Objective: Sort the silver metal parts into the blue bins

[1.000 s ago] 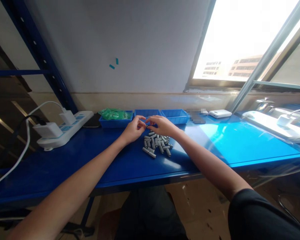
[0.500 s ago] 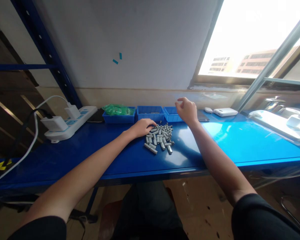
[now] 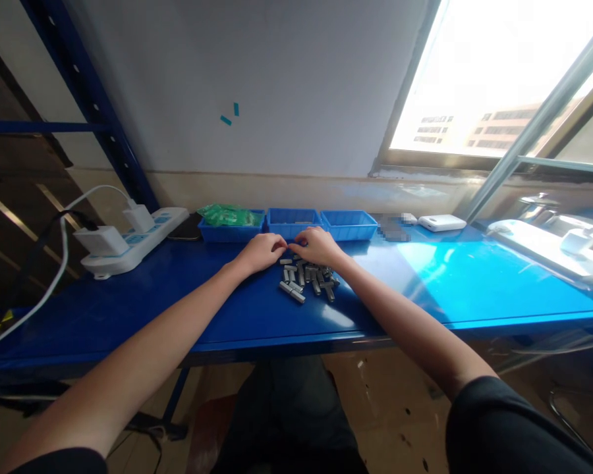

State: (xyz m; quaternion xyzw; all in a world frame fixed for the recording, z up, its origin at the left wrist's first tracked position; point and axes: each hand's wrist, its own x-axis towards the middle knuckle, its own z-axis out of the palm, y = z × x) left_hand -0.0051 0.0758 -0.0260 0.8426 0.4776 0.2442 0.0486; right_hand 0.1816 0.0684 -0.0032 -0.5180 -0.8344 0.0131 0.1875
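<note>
A heap of several small grey metal cylinders (image 3: 306, 280) lies on the blue table (image 3: 227, 316). My left hand (image 3: 259, 251) and my right hand (image 3: 316, 245) meet just behind the heap, fingertips almost touching in a pinch. What they hold between the fingertips is too small to make out. Right behind the hands stand three shallow blue trays: the left tray (image 3: 227, 232) holds green packets (image 3: 225, 214), the middle tray (image 3: 291, 224) and the right tray (image 3: 348, 225) show little inside.
A white power strip (image 3: 133, 247) with plugged-in adapters and cables sits at the left. A dark phone (image 3: 185, 229) lies beside the left tray. A white box (image 3: 442, 222) rests near the window sill. A blue shelf upright (image 3: 89, 99) rises at the left.
My right hand came back from above the right tray to the heap. My left hand lifted off the cylinders and met it in a pinch.
</note>
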